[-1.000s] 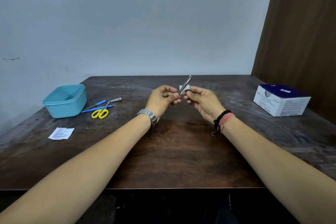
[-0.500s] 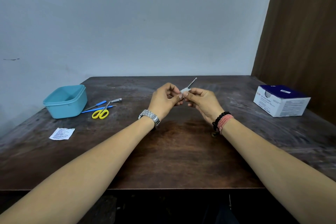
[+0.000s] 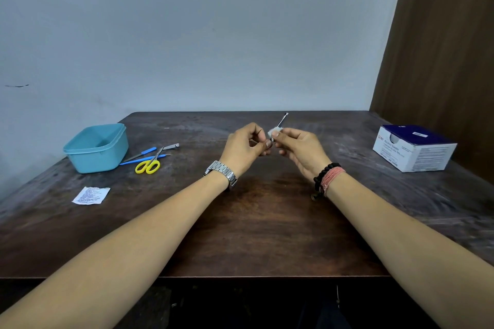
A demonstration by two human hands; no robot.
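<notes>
A thin metal tool sticks up and to the right from between my two hands, above the middle of the dark wooden table. My left hand pinches its lower end with curled fingers. My right hand pinches a small white swab wrapped around the tool's shaft. The part of the tool inside the swab and fingers is hidden.
At the left stand a light blue plastic tub, yellow-handled scissors, blue-handled tools and a nail clipper. A torn white wrapper lies nearer the left edge. A white and blue swab box sits at the right.
The tool has tilted further to the right. The swab has slid down the shaft toward my left fingers, so more bare metal shows above it.
</notes>
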